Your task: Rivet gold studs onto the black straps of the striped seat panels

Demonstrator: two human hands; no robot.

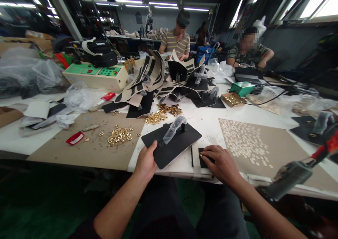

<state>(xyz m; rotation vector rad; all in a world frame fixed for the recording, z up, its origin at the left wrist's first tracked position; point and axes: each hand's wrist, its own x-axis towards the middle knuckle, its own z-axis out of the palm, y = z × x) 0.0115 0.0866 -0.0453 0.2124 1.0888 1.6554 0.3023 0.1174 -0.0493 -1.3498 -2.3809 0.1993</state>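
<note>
My left hand [146, 161] grips the near left edge of a black bag panel [176, 150], thumb on top. A carrying handle [174, 129] wrapped in clear plastic stands up from that panel. My right hand [219, 161] is closed in a pinch over a small black pad [194, 158] at the table's front edge. Between its fingertips a small gold-coloured metal piece [200, 155] partly shows; its exact shape is hidden. A strip of pale tape [195, 161] crosses the pad. Beyond the panel lie gold-coloured metal fittings [156, 118] in a heap.
Another pile of gold fittings [120, 137] and a red-handled tool [75, 138] lie on brown card at left. Small pale washers [245, 144] cover card at right. Stacked bag panels [158, 77] fill the middle back. A grey powered tool [290, 179] hangs at right. Two people sit opposite.
</note>
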